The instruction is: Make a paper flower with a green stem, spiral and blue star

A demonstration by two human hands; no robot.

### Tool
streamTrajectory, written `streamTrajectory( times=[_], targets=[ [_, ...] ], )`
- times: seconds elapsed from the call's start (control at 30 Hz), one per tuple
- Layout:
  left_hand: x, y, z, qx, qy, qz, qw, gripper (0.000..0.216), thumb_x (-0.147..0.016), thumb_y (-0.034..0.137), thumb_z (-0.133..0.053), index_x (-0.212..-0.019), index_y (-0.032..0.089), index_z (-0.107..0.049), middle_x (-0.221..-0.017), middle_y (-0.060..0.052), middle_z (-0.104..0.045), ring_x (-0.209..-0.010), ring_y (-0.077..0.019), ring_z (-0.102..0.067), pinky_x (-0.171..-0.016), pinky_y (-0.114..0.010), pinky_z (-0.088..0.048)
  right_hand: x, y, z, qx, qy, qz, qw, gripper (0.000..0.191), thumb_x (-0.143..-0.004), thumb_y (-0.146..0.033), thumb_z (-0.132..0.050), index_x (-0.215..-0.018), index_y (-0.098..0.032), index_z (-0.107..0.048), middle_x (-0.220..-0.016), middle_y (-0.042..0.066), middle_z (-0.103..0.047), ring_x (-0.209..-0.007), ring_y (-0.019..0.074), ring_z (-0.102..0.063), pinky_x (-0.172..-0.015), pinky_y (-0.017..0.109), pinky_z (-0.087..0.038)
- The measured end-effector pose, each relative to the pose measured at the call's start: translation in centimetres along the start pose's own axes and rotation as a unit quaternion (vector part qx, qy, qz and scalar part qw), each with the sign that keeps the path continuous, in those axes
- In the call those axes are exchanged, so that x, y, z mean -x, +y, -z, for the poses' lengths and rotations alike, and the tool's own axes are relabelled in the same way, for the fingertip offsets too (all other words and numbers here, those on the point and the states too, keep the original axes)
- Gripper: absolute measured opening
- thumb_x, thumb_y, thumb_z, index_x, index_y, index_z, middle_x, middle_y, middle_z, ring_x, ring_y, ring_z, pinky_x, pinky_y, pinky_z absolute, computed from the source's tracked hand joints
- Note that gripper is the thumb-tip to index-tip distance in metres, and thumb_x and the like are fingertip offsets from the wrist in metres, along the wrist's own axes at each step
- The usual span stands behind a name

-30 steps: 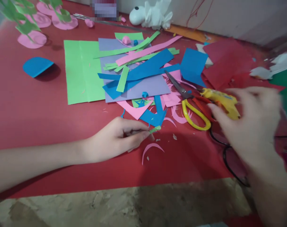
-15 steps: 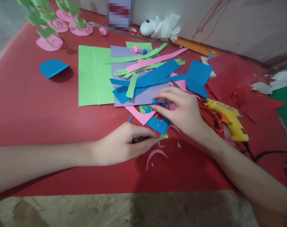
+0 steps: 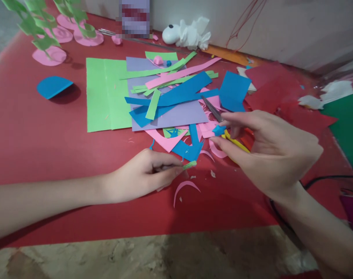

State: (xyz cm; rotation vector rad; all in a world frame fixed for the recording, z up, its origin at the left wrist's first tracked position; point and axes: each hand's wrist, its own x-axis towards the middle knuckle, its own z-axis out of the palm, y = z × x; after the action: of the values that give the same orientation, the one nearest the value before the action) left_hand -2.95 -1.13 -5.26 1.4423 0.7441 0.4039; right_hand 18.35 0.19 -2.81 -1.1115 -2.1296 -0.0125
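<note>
Two hands work over the red mat (image 3: 33, 147). The left hand (image 3: 144, 174) rests on it, fingers drawn together in a pinch on one green scrap (image 3: 190, 164), which lies just off the mat's middle. The right hand (image 3: 269, 151) hovers over the one pair of scissors (image 3: 211, 108), thumb and forefinger nipping one blue scrap (image 3: 218, 130), the other fingers loosely curled. One green sheet (image 3: 106, 93) and one purple sheet (image 3: 176, 112) lie under loose strips. One blue half-disc (image 3: 52, 86) sits apart. The pink discs (image 3: 49, 55) at the far corner number three, perhaps four.
</note>
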Motion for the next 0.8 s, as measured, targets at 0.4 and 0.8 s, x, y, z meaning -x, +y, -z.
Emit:
streamTrajectory(
  times=[0.4, 0.8],
  targets=[
    [-0.1, 0.0, 0.1, 0.006, 0.002, -0.01, 1.0, 0.026, -0.088, 0.023, -0.039, -0.09, 0.008, -0.06, -0.05, 0.008, -0.029, -0.043, -0.0034, -0.027, -0.038, -0.016, -0.024, -0.1, 0.1, 1.3, -0.404, -0.101, -0.239, 0.877, 0.021, -0.082, -0.048, -0.056, -0.088, -0.03, -0.065, -0.075, -0.004, -0.064, -0.049, 0.0043, -0.046, -0.039, 0.019, -0.038],
    [-0.1, 0.1, 0.1, 0.009, -0.004, -0.007, 1.0, 0.028, -0.09, 0.022, -0.037, -0.095, 0.008, -0.06, -0.049, 0.008, -0.03, -0.041, -0.0028, -0.028, -0.037, -0.015, -0.025, -0.3, 0.7, 1.4, -0.452, -0.178, -0.285, 0.826, 0.039, -0.083, -0.061, -0.045, -0.104, -0.03, -0.058, -0.076, -0.005, -0.061, -0.04, -0.0007, -0.031, -0.028, 0.011, -0.018]
  ],
)
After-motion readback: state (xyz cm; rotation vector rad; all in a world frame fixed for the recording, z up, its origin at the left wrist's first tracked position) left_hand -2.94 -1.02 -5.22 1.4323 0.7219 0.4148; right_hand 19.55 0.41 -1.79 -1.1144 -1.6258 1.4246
